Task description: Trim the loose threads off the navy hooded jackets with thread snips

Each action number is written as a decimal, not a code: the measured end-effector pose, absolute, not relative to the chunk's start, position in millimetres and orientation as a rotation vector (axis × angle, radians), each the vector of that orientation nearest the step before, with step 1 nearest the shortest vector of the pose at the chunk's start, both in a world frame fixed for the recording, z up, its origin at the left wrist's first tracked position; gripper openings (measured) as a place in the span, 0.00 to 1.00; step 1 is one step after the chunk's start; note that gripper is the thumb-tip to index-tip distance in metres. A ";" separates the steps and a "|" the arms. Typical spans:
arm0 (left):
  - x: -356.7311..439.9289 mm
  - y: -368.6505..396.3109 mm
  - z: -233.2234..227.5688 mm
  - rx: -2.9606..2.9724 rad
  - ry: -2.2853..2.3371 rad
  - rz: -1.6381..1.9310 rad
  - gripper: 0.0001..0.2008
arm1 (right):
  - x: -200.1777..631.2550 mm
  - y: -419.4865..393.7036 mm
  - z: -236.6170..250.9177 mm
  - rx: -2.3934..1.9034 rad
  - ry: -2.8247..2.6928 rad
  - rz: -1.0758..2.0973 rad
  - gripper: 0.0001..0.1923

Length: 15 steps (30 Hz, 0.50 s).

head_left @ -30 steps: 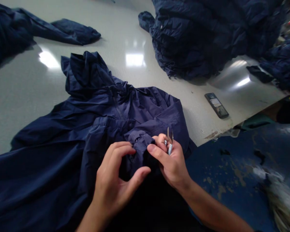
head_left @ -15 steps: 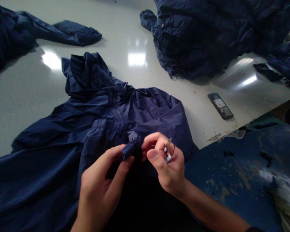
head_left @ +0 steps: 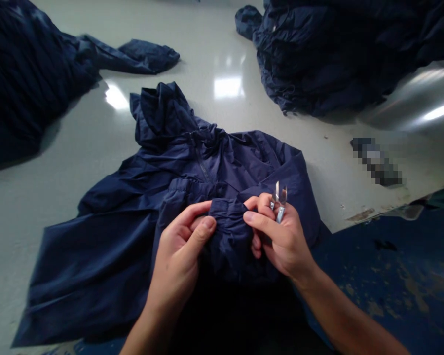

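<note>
A navy hooded jacket (head_left: pixel 240 158) lies spread on the table, its hood toward the far side and a zip at the neck. One gathered elastic cuff (head_left: pixel 227 209) is raised toward me, stretched between both hands. My left hand (head_left: pixel 181 246) pinches the cuff's left edge between thumb and fingers. My right hand (head_left: pixel 281 236) pinches its right edge with thumb and forefinger. Tucked in that same hand is a small pair of thread snips (head_left: pixel 280 202), blades pointing up and apart from the cloth. The palm hides the rest of the snips.
A big heap of navy garments (head_left: pixel 329 64) sits at the back right, and another pile (head_left: pixel 33 84) at the left with a sleeve trailing out. A phone (head_left: pixel 377 162), blurred out, lies near the right edge of the pale table (head_left: pixel 192 44). Beyond that edge is a worn blue floor (head_left: pixel 392 266).
The right hand has taken hold of the cuff's right edge, and the cuff is now opened out flat between both hands. The view has shifted, so everything sits further right.
</note>
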<state>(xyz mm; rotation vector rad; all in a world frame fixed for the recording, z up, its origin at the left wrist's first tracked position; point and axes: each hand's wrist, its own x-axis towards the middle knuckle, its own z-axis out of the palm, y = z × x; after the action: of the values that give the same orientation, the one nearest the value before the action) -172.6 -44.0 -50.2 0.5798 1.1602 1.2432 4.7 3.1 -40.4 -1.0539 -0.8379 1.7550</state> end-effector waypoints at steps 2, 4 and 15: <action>-171.9 -43.8 -49.5 0.596 1.180 1.273 0.20 | 3.4 3.4 -40.5 -1.081 -0.801 1.738 0.25; -173.2 -45.0 -50.4 0.639 1.225 1.309 0.19 | 2.0 4.3 -40.4 -1.114 -0.773 1.699 0.24; -176.5 -43.8 -48.4 0.688 1.162 1.365 0.14 | 10.0 5.5 -31.4 -1.209 -1.393 0.879 0.20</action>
<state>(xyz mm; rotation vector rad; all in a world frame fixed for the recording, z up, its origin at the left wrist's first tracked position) -176.5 -43.8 -48.4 0.6884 1.1617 1.3655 10.0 5.5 -31.4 -1.2093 -1.3928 0.8786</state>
